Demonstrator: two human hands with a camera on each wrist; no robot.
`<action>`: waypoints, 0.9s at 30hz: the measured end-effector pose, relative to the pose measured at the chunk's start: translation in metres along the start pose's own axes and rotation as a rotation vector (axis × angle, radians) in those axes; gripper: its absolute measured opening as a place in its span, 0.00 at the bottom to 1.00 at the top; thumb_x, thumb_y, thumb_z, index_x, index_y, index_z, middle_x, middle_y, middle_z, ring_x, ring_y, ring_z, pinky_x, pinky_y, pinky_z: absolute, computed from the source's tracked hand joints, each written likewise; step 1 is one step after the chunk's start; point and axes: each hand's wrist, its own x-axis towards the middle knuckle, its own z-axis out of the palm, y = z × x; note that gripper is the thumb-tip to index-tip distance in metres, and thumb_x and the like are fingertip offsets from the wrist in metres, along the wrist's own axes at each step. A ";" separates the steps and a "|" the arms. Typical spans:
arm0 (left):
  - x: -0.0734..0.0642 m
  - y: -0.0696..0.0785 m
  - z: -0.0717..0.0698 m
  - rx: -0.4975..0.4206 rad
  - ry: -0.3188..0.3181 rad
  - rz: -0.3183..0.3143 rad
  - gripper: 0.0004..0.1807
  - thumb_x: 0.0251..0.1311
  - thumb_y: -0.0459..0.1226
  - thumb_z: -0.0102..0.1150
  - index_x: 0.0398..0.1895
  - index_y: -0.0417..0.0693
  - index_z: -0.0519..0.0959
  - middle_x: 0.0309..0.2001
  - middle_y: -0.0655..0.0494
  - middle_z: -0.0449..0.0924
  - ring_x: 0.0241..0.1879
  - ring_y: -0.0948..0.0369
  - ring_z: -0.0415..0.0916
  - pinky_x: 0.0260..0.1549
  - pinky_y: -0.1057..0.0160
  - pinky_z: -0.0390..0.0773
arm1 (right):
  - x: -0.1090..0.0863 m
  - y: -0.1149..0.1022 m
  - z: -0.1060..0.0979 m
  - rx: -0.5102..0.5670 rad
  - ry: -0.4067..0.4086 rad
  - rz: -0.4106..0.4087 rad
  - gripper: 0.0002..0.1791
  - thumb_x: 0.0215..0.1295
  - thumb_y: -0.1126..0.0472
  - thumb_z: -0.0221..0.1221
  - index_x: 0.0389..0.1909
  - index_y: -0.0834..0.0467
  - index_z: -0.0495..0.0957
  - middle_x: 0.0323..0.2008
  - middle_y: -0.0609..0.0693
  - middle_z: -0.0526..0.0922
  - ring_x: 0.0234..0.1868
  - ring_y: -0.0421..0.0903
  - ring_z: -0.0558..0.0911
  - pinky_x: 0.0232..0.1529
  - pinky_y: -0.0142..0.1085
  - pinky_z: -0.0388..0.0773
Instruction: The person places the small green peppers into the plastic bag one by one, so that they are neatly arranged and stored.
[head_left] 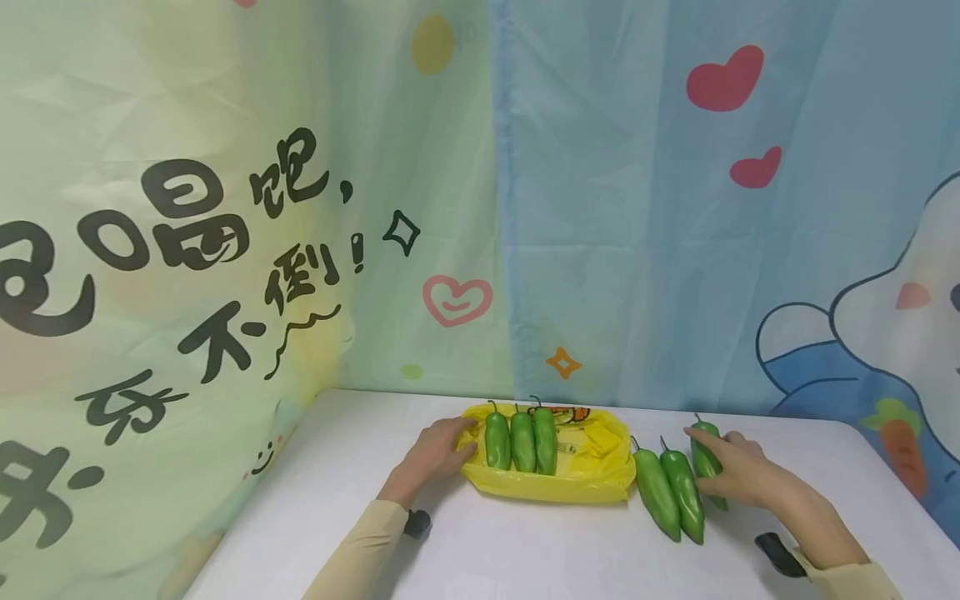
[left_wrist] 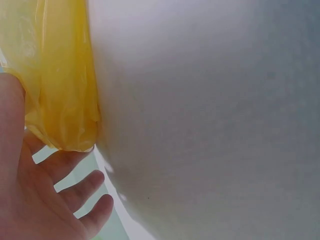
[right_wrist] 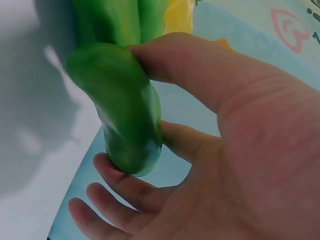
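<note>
A yellow plastic bag (head_left: 555,487) lies spread with its mouth toward the back, and three green chili peppers (head_left: 522,442) rest side by side on it. At the bag's left edge, my left hand (head_left: 442,450) holds the plastic between thumb and fingers. The left wrist view shows the bag's folded side (left_wrist: 65,90) beside the thumb, with the other fingers spread. My right hand (head_left: 750,475) grips another green pepper (right_wrist: 125,110) between thumb and fingers. Two more green peppers (head_left: 669,492) lie between the bag and this hand.
All of this stands on a white table (head_left: 525,550). Behind it hangs a printed curtain (head_left: 600,208) with hearts and a cartoon figure; a lettered curtain (head_left: 150,250) covers the left side. Dark wrist devices (head_left: 780,554) sit at both sleeves.
</note>
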 end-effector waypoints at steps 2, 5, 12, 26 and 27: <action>0.000 -0.001 0.001 0.003 0.002 0.003 0.25 0.71 0.45 0.53 0.68 0.49 0.72 0.67 0.47 0.75 0.69 0.44 0.69 0.69 0.40 0.67 | 0.001 -0.002 -0.002 -0.006 -0.006 0.005 0.47 0.54 0.51 0.69 0.72 0.65 0.61 0.50 0.78 0.69 0.45 0.64 0.73 0.36 0.55 0.80; 0.000 -0.001 0.001 0.005 0.003 0.008 0.25 0.70 0.46 0.53 0.68 0.49 0.72 0.68 0.47 0.75 0.69 0.44 0.69 0.69 0.39 0.67 | 0.002 -0.005 -0.003 -0.016 -0.012 0.006 0.46 0.55 0.51 0.69 0.72 0.64 0.61 0.51 0.79 0.68 0.46 0.66 0.73 0.37 0.57 0.81; 0.001 -0.002 0.001 0.010 -0.012 0.003 0.26 0.71 0.47 0.53 0.69 0.50 0.72 0.68 0.48 0.74 0.69 0.45 0.68 0.70 0.41 0.66 | 0.002 -0.015 -0.009 -0.027 -0.012 -0.017 0.46 0.56 0.52 0.68 0.72 0.64 0.61 0.52 0.80 0.68 0.46 0.65 0.74 0.37 0.56 0.81; 0.000 -0.001 -0.001 -0.002 -0.003 0.005 0.26 0.70 0.46 0.54 0.68 0.49 0.72 0.67 0.47 0.75 0.69 0.44 0.69 0.70 0.40 0.66 | 0.006 -0.033 -0.013 -0.007 -0.013 -0.067 0.45 0.58 0.53 0.67 0.73 0.64 0.60 0.56 0.81 0.67 0.49 0.67 0.73 0.41 0.62 0.82; 0.000 -0.001 0.000 -0.001 -0.003 0.004 0.26 0.70 0.46 0.54 0.68 0.49 0.73 0.67 0.47 0.75 0.69 0.44 0.69 0.69 0.40 0.67 | 0.006 -0.035 -0.014 -0.003 -0.016 -0.067 0.45 0.58 0.53 0.67 0.73 0.64 0.60 0.57 0.81 0.66 0.49 0.67 0.73 0.41 0.62 0.82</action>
